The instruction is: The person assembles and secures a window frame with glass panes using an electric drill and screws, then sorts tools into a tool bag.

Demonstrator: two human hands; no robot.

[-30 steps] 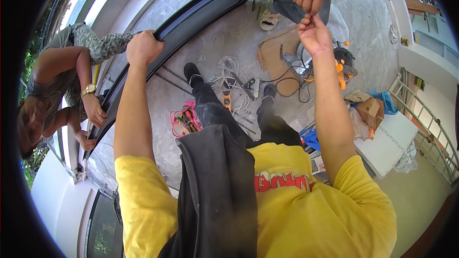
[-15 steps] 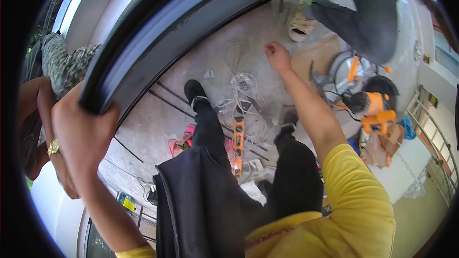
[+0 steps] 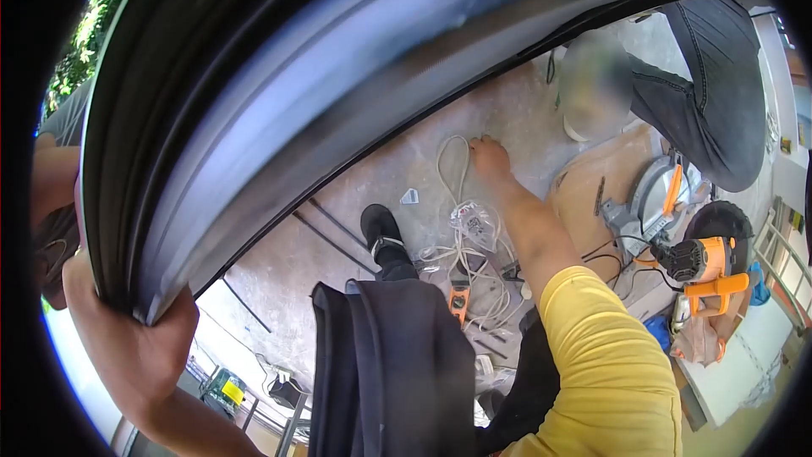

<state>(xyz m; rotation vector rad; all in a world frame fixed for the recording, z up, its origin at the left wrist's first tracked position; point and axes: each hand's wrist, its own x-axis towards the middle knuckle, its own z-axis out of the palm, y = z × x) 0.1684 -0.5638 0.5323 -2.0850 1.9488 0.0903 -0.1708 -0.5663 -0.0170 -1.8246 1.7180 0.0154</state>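
Observation:
A long dark frame (image 3: 279,110) with a ridged edge and a grey, mesh-like face sweeps across the top of the view, its near end low at left. My left hand (image 3: 139,322) is wrapped around that near end, thumb on the inner side. Out over the floor is my right hand (image 3: 492,157), fingers loosely curled, with nothing visible in them. Beside it, in the view, a loop of pale cable (image 3: 451,156) runs down to a tangled heap holding a clear plastic bag (image 3: 475,227).
Another person's arm (image 3: 55,182) shows at far left; a kneeling person's dark trousers (image 3: 715,89) at upper right. A mitre saw (image 3: 655,199) and an orange power tool (image 3: 706,262) lie at right. An orange spirit level (image 3: 458,300) and black bars (image 3: 330,237) lie near my feet.
The frame has come nearer and fills more of the upper left. My left hand has kept its hold. The floor objects sit lower and farther right in view; my right arm stays extended.

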